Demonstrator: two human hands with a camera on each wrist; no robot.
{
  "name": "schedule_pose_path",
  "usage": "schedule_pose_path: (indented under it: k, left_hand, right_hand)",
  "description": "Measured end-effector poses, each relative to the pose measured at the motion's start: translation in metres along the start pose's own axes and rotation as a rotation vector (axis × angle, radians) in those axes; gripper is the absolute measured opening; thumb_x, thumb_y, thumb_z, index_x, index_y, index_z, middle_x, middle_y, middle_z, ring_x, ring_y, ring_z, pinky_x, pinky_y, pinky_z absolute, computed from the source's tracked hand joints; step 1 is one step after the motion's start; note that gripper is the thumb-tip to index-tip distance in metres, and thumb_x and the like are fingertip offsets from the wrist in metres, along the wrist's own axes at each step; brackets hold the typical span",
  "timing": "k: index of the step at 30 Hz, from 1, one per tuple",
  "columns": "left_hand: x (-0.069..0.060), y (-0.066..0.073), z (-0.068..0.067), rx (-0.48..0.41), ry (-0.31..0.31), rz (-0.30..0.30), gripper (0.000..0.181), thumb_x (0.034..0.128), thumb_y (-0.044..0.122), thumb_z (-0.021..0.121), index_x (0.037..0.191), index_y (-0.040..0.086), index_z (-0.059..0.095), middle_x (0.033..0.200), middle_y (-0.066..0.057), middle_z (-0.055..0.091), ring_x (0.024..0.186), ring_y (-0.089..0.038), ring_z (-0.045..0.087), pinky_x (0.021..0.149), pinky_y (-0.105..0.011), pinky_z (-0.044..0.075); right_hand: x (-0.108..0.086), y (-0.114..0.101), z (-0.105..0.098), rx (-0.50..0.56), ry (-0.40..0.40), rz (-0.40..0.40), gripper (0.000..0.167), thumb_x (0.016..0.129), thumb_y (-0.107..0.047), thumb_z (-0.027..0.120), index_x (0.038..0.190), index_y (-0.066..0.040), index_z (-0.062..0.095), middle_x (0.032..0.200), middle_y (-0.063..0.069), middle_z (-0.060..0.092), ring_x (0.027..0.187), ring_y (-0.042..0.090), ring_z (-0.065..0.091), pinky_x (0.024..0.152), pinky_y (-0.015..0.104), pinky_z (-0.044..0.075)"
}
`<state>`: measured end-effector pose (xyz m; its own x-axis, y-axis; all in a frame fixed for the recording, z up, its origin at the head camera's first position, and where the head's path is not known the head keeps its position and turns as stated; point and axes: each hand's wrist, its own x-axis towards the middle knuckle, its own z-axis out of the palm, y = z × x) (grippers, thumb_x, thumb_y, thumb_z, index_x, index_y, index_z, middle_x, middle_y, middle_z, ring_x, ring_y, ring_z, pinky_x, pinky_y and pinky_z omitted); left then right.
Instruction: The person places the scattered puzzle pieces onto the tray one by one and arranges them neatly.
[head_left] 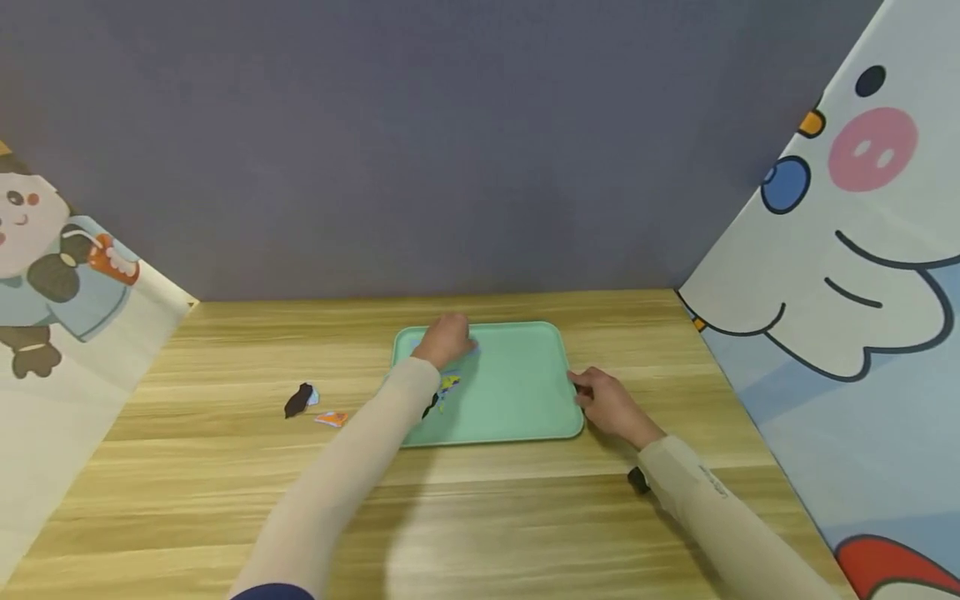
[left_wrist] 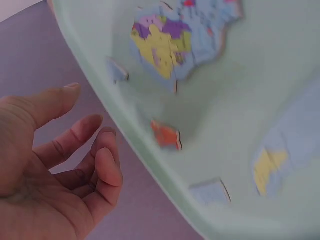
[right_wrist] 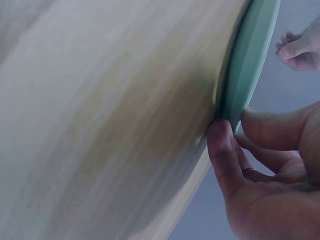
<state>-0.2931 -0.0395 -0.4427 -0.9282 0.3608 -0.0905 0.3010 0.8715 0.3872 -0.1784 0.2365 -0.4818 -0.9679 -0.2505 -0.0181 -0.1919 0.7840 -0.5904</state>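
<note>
A pale green tray (head_left: 517, 392) lies on the wooden table. My left hand (head_left: 446, 340) is over its far left part; in the left wrist view the left hand (left_wrist: 65, 165) has loosely bent fingers with nothing between them, beside the tray's rim (left_wrist: 135, 145). My right hand (head_left: 609, 408) pinches the tray's right edge, and the right wrist view shows thumb and fingers of this hand (right_wrist: 270, 160) on the green rim (right_wrist: 248, 65). Joined map-like puzzle pieces (left_wrist: 165, 45), an orange piece (left_wrist: 166, 135) and a pale blue piece (left_wrist: 210, 192) lie in the tray. My left arm hides part of it.
On the table left of the tray lie a dark piece (head_left: 300, 400) and an orange piece (head_left: 332, 418). A small black object (head_left: 638, 480) is beside my right wrist. A grey wall (head_left: 435, 150) stands behind the table, with cartoon-printed panels (head_left: 825, 292) at both sides.
</note>
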Motion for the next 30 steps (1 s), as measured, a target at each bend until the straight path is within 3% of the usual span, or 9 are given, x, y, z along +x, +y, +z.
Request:
schedule_pose_path:
  k: [3, 6, 9, 14, 16, 20, 25, 30]
  left_hand:
    - [-0.008, -0.001, -0.007, -0.030, 0.015, 0.016, 0.048, 0.0888, 0.019, 0.067, 0.055, 0.013, 0.034, 0.052, 0.004, 0.024, 0.048, -0.010, 0.022, 0.045, -0.026, 0.025]
    - [-0.017, -0.003, -0.012, -0.042, 0.041, 0.044, 0.046, 0.0894, 0.019, 0.066, 0.056, 0.012, 0.035, 0.052, 0.003, 0.024, 0.048, -0.010, 0.020, 0.044, -0.025, 0.023]
    - [-0.027, -0.006, -0.015, -0.017, 0.060, 0.063, 0.034, 0.0898, 0.019, 0.065, 0.062, 0.008, 0.048, 0.059, 0.000, 0.040, 0.051, -0.010, 0.030, 0.048, -0.026, 0.030]
    - [-0.046, -0.021, -0.024, 0.000, 0.083, 0.057, 0.019, 0.0899, 0.021, 0.065, 0.090, 0.002, 0.066, 0.091, -0.008, 0.065, 0.068, -0.016, 0.051, 0.065, -0.033, 0.045]
    - [-0.055, -0.029, -0.031, 0.004, 0.094, 0.051, 0.020, 0.0897, 0.021, 0.065, 0.095, 0.002, 0.067, 0.097, -0.010, 0.066, 0.070, -0.018, 0.053, 0.067, -0.034, 0.046]
    - [-0.069, -0.044, -0.043, 0.000, 0.120, 0.043, 0.019, 0.0894, 0.020, 0.065, 0.094, 0.002, 0.067, 0.093, -0.010, 0.066, 0.064, -0.018, 0.051, 0.060, -0.032, 0.044]
    - [-0.087, -0.062, -0.046, 0.020, 0.145, 0.038, 0.020, 0.0870, 0.017, 0.068, 0.097, -0.001, 0.067, 0.092, -0.012, 0.065, 0.072, -0.020, 0.055, 0.064, -0.034, 0.047]
    - [-0.109, -0.083, -0.047, 0.026, 0.102, 0.032, 0.023, 0.0846, 0.015, 0.071, 0.100, 0.000, 0.066, 0.091, -0.013, 0.061, 0.081, -0.024, 0.057, 0.068, -0.037, 0.048]
  right_hand:
    - [0.000, 0.003, -0.002, -0.012, 0.006, 0.008, 0.043, 0.089, 0.005, 0.059, 0.131, 0.009, 0.049, 0.093, 0.007, 0.054, 0.082, 0.019, 0.052, 0.074, 0.035, 0.046]
    - [-0.001, 0.004, -0.005, -0.021, 0.011, -0.002, 0.043, 0.089, 0.006, 0.059, 0.130, 0.010, 0.049, 0.093, 0.008, 0.054, 0.082, 0.020, 0.052, 0.073, 0.036, 0.046]
    - [-0.003, 0.004, -0.007, -0.024, 0.007, -0.005, 0.043, 0.089, 0.006, 0.058, 0.130, 0.011, 0.048, 0.093, 0.009, 0.054, 0.082, 0.020, 0.051, 0.073, 0.036, 0.046]
    - [-0.004, 0.002, -0.006, -0.022, 0.008, -0.011, 0.042, 0.088, 0.006, 0.058, 0.129, 0.011, 0.049, 0.092, 0.008, 0.054, 0.081, 0.020, 0.051, 0.073, 0.036, 0.046]
    - [-0.004, 0.001, -0.006, -0.028, 0.010, -0.019, 0.042, 0.088, 0.006, 0.058, 0.129, 0.012, 0.049, 0.091, 0.008, 0.054, 0.080, 0.019, 0.051, 0.072, 0.036, 0.046]
    - [-0.003, 0.001, -0.005, -0.036, 0.005, -0.031, 0.043, 0.088, 0.006, 0.059, 0.129, 0.012, 0.048, 0.090, 0.008, 0.054, 0.079, 0.018, 0.051, 0.072, 0.036, 0.046]
    - [0.000, 0.000, -0.002, -0.028, -0.007, -0.032, 0.043, 0.089, 0.006, 0.058, 0.130, 0.012, 0.047, 0.091, 0.008, 0.054, 0.080, 0.018, 0.051, 0.072, 0.036, 0.046]
    - [0.001, -0.001, 0.000, -0.025, -0.010, -0.037, 0.043, 0.089, 0.006, 0.058, 0.129, 0.012, 0.048, 0.092, 0.008, 0.054, 0.080, 0.019, 0.051, 0.072, 0.036, 0.046]
